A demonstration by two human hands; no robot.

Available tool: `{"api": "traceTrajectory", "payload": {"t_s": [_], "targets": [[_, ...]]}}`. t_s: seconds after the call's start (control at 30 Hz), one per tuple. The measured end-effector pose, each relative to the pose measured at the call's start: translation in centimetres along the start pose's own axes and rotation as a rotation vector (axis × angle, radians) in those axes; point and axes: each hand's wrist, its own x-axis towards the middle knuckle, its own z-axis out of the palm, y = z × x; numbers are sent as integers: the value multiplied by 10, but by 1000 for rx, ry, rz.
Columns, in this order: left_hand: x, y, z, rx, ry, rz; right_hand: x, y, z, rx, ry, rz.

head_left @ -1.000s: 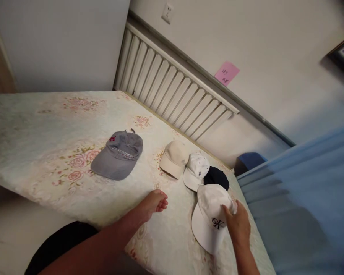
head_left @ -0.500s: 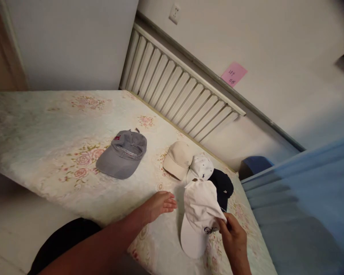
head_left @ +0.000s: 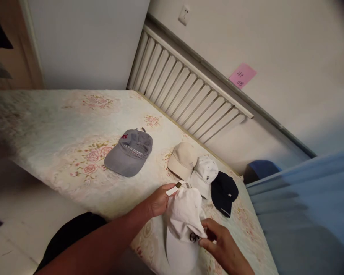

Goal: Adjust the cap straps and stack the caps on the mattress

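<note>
A white baseball cap point(head_left: 183, 221) with dark lettering on its front is between my hands, its brim pointing down toward me. My left hand point(head_left: 161, 199) grips the back edge beside the strap and its metal buckle. On the other side, my right hand point(head_left: 218, 238) pinches the crown near the lettering. Just beyond lie a beige cap point(head_left: 183, 160), a smaller white cap point(head_left: 205, 172) with a dark emblem, and a black cap point(head_left: 225, 191). Farther left, a grey cap point(head_left: 130, 152) rests alone on the flowered cover.
The flowered bed cover point(head_left: 54, 126) lies under the caps. A radiator point(head_left: 186, 88) runs along the wall at the back. A blue curtain point(head_left: 306, 206) hangs at the right, with a dark blue object point(head_left: 260, 170) behind the bed's far corner.
My left hand has reached the white cap and taken hold of its back edge. The cap has moved left and toward me, uncovering more of the black cap. My right hand still holds it.
</note>
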Motion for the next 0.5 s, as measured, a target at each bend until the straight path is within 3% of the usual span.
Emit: {"api": "traceTrajectory", "payload": {"t_s": [0.1, 0.2, 0.27, 0.37, 0.5], "targets": [[-1, 1, 2, 113, -2, 83, 13, -16, -18, -53, 181, 18], [-4, 2, 3, 270, -46, 155, 30, -36, -24, -202, 372, -162], [-6, 3, 5, 376, -73, 181, 43, -53, -19, -296, 342, -328], [-9, 6, 8, 528, -78, 270, 60, -79, -4, -497, 194, -519], [-10, 8, 7, 707, -141, 480, 77, -101, 15, -775, 91, -578]]}}
